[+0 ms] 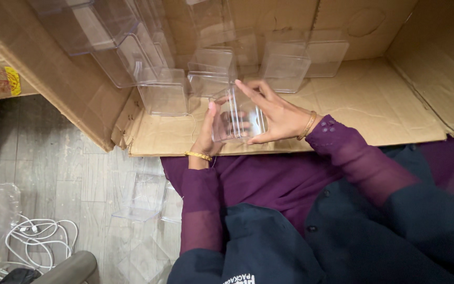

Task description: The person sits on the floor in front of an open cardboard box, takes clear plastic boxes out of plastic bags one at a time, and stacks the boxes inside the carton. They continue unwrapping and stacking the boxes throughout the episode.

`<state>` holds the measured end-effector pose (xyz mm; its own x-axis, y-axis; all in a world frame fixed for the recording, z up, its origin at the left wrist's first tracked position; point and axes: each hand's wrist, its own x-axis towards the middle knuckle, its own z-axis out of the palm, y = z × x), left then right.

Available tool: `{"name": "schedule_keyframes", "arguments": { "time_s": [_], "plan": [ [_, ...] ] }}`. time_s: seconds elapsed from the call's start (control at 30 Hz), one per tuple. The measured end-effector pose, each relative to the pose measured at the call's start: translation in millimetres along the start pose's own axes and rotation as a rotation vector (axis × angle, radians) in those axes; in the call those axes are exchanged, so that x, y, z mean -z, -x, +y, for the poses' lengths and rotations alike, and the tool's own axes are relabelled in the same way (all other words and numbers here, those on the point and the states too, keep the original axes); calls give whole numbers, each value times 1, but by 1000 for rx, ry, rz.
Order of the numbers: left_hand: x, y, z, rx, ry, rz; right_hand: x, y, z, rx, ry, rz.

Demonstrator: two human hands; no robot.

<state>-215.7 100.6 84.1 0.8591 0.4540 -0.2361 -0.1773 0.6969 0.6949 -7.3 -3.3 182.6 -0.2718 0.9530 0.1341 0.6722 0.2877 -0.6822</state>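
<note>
You hold a small clear plastic box (237, 118) between both hands, just above the flattened cardboard (374, 110) that lies in front of your lap. Your left hand (208, 131) supports its near-left side with the thumb up along the wall; your right hand (274, 113) spreads over the far-right side, fingers reaching across the top edge. Both hands are closed onto the box, so each grip is clamped on it rather than apart.

The box looks light, thin-walled and stiff, and its glossy faces are probably slippery. Judge it as brittle: squeezing the broad flat walls may bow or crack them, so press at corners and edges, where it is strongest.

More clear boxes (211, 71) stand on the cardboard just beyond your hands, and others lie on the floor (53, 158) beside your left arm.
</note>
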Motion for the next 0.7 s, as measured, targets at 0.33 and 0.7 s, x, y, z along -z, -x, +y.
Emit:
{"name": "schedule_keyframes", "arguments": {
  "time_s": [0.33, 0.7],
  "plan": [
    [6, -4, -8, -31, 28, -16, -2, 1, 3, -59, 38, -29],
    [-3, 1, 1, -557, -432, 172, -2, 2, 13, -62, -2, 7]
  ]
}}
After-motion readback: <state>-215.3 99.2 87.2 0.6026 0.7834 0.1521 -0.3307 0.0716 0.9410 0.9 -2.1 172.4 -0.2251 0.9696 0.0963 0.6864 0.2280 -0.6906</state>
